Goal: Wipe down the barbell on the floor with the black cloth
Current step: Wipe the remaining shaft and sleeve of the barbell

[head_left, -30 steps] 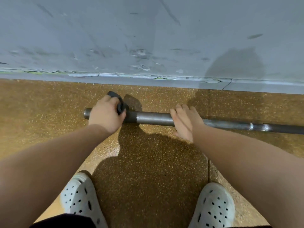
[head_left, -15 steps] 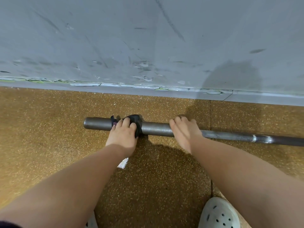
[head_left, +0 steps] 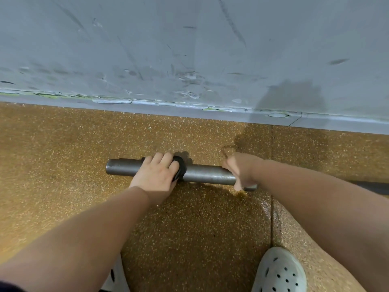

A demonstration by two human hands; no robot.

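— Where does the barbell (head_left: pixel 202 174) lie?

— Flat on the speckled orange-brown floor (head_left: pixel 63 157), running parallel to the scuffed grey wall (head_left: pixel 189 49) and a little apart from it. Its thick left end is a dull grey metal tube with a worn, faintly mottled sheen. Further right the bar passes behind the person's right forearm.

— And the black cloth (head_left: pixel 180 168)?

— It is bunched over the top of that thick tube, well in from the end. The left hand (head_left: pixel 156 175) covers most of it, and a dark crumpled fold shows at the thumb side.

— How is the grip of that hand?

— The fingers curl over the far side of the tube and press the cloth to the metal, so the grip is closed around cloth and bar together.

— The right hand (head_left: pixel 240 171)?

— It is on the bar to the right of the cloth, but it is smeared with blur. Whether its grip is closed around the metal cannot be told.

— Anything else?

— A white perforated shoe (head_left: pixel 280 272) stands at the lower right.
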